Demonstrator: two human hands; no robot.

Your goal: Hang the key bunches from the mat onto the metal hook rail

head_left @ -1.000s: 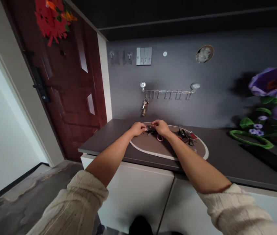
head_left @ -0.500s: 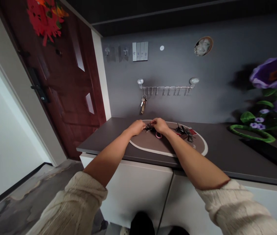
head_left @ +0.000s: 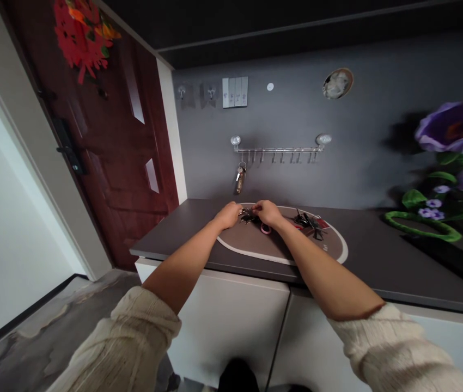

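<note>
A brown oval mat (head_left: 251, 242) with a pale rim lies on the dark counter. Over its left end, a bunch of keys (head_left: 248, 216) sits between my two hands. My left hand (head_left: 229, 214) has its fingers closed at the left edge of the bunch. From the other side, my right hand (head_left: 267, 212) pinches at the bunch, its fingertips partly hidden. A pink ring (head_left: 265, 228) lies just below my right hand. Farther right on the mat is a second dark pile of keys (head_left: 307, 220) with a red piece (head_left: 322, 222) beside it.
A clear rail with hooks (head_left: 280, 150) is fixed to the grey wall, a key ring with a brown tag (head_left: 239, 179) hanging at its left end. Purple artificial flowers (head_left: 456, 128) stand at the right. A dark red door (head_left: 121, 190) is at the left.
The view has tilted slightly, so the scene sits a little lower. Both hands stay at the left bunch of keys, with only small finger movement.
</note>
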